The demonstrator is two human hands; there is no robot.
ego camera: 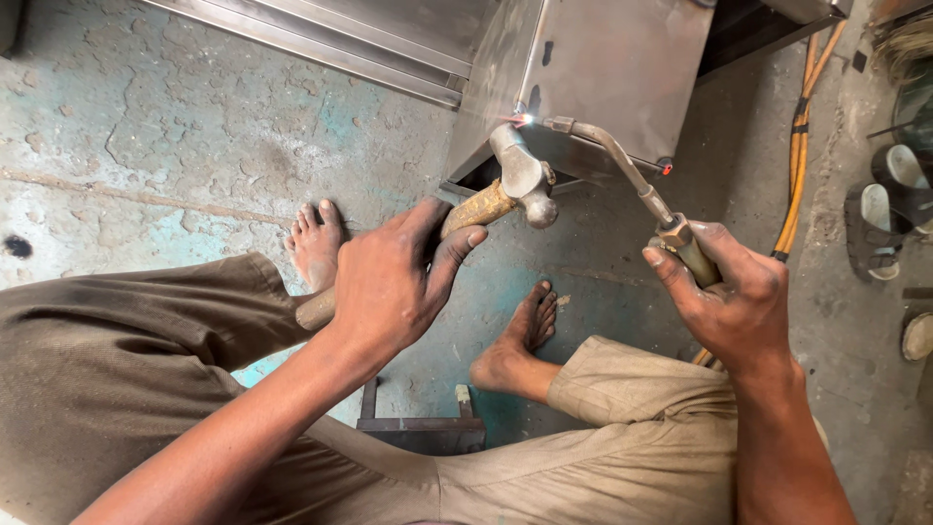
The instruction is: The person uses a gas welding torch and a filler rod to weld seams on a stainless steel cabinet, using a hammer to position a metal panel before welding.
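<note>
My left hand (pixel 394 282) grips the wooden handle of a ball-peen hammer (pixel 520 180), its steel head raised close to the corner of a sheet-metal box (pixel 622 68). My right hand (pixel 729 297) holds a gas welding torch (pixel 622 165) by its brass grip. The torch's bent tube reaches left, and its small bright flame (pixel 522 120) touches the box's vertical corner edge, just above the hammer head. I squat with both bare feet (pixel 515 345) on the concrete floor.
Orange hoses (pixel 799 146) run from the torch along the floor at right. Sandals (pixel 880 228) lie at the far right. A steel frame rail (pixel 321 39) crosses the top. A low dark metal stool (pixel 418 428) sits beneath me.
</note>
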